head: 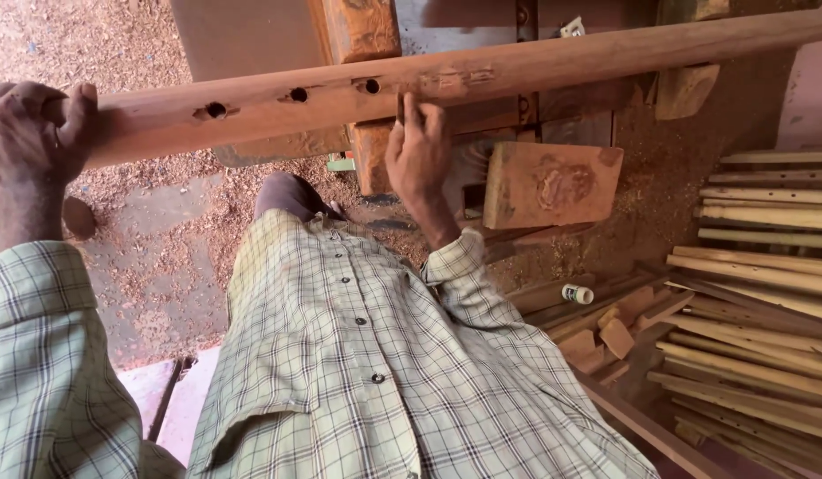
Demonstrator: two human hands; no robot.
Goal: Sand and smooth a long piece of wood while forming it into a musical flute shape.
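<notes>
A long reddish wooden bar (517, 71) with three drilled holes is held level across the upper part of the view, running from the left edge to the upper right corner. Its left end is wrapped by the left hand (34, 133), whose fingers are curled over the top edge. The right hand (418, 155) is placed under the bar near its middle, with fingertips pressed together against the lower face just beside the third hole. Below the bar, a flat wooden block (553, 184) is seen on the machine's surface. A sawdust-covered floor (162, 231) lies at the left. A pile of pale wooden sticks (766, 293) is stacked at the right, and a small white bottle (578, 294) lies near it.
</notes>
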